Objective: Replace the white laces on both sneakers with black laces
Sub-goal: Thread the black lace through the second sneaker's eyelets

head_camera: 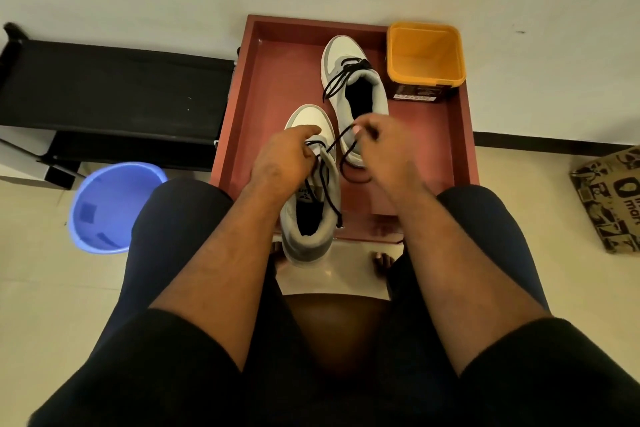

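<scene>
A person sits above a shallow reddish-brown wooden tray (270,87) that lies on the pale tiled floor against the white wall. Two grey and white sneakers stand in the tray. The near grey and white sneaker (309,191) is at the front edge of the tray, with its heel over the edge and its toe pointing to the wall. The far grey and white sneaker (349,80) stands behind it and a little to the right, well inside the tray; a black lace (341,78) is already threaded in it and its loose ends fall over the left side.

The left hand (282,158) rests on the tongue area of the near sneaker, with the index finger stretched forward over the toe, and the other fingers are curled around the thin black lace of the near sneaker (325,180). The right hand (379,146) is lifted a little above the tray, just beside the heel of the far sneaker, and its fingertips pinch another part of the same lace. The lace crosses between the two hands, and one loop of it hangs down to the tray floor.

A square orange plastic container (425,59) stands in the far right corner of the tray. A round blue plastic bucket (114,204) is on the floor to the left, near a black low bench (114,97). A printed brown cardboard box (613,198) lies on the floor at the right.
</scene>
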A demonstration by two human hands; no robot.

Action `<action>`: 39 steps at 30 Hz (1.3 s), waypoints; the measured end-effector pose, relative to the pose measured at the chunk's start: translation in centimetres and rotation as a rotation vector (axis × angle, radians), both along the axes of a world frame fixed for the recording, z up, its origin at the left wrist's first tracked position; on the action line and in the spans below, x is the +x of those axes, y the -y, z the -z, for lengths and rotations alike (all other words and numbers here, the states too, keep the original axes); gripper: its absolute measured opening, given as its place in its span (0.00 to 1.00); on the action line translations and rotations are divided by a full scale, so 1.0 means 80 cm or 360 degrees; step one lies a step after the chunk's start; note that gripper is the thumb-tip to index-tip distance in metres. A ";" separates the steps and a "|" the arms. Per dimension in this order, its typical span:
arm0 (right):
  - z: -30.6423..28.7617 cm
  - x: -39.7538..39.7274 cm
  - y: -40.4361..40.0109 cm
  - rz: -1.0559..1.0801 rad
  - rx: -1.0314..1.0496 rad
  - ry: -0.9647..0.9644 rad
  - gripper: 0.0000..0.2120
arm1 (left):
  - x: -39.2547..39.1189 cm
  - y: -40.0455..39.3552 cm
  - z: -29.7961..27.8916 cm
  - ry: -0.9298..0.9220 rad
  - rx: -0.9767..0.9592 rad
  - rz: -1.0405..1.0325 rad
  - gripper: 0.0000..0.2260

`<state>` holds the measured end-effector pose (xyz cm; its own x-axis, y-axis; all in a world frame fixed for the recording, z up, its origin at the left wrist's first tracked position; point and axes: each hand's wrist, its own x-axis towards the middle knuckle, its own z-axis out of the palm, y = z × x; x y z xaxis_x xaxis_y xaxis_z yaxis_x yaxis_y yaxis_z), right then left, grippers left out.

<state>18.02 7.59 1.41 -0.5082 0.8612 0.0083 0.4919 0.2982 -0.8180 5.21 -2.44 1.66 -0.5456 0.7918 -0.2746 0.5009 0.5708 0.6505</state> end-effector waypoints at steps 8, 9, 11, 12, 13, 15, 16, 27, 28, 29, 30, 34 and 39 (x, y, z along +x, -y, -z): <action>-0.030 0.046 -0.055 0.1175 0.0640 -0.0459 0.20 | 0.001 -0.001 0.007 -0.0131 0.0068 0.0068 0.19; -0.028 0.042 -0.048 0.1059 0.0811 -0.0224 0.21 | 0.001 -0.001 0.007 -0.0171 0.0079 0.0080 0.20; -0.025 0.027 -0.026 0.0588 0.0946 0.0130 0.17 | 0.001 -0.002 0.009 -0.0198 0.0094 0.0065 0.21; -0.020 0.018 -0.014 0.0317 0.0941 0.0237 0.15 | 0.001 -0.002 0.009 -0.0186 0.0088 0.0040 0.22; -0.013 0.009 -0.001 0.0103 0.0940 0.0332 0.13 | 0.001 -0.002 0.009 -0.0175 0.0077 0.0012 0.22; 0.003 -0.005 0.018 -0.0180 0.1038 0.0555 0.13 | 0.000 -0.001 0.007 -0.0204 0.0052 -0.0048 0.22; 0.013 -0.010 0.022 -0.0341 0.1006 0.0660 0.14 | 0.000 -0.001 0.006 -0.0225 0.0045 -0.0068 0.23; -0.002 0.028 -0.032 0.0228 0.0266 0.0350 0.10 | -0.010 0.002 -0.001 -0.0239 0.0050 -0.0325 0.13; -0.005 0.036 -0.037 0.0260 0.0251 0.0390 0.10 | -0.011 0.003 -0.001 -0.0241 0.0036 -0.0338 0.12; -0.006 0.041 -0.040 0.0251 0.0214 0.0447 0.09 | -0.011 0.003 -0.001 -0.0240 0.0023 -0.0341 0.12; -0.008 0.044 -0.039 0.0234 0.0186 0.0521 0.08 | -0.011 0.003 -0.001 -0.0236 0.0015 -0.0337 0.12; -0.028 0.041 -0.005 0.0173 0.0350 0.0689 0.17 | -0.010 0.008 0.001 -0.0123 0.0066 -0.0359 0.11; -0.007 0.024 0.054 -0.0317 -0.0181 0.0715 0.12 | 0.006 0.027 -0.009 0.0024 0.0188 -0.0449 0.05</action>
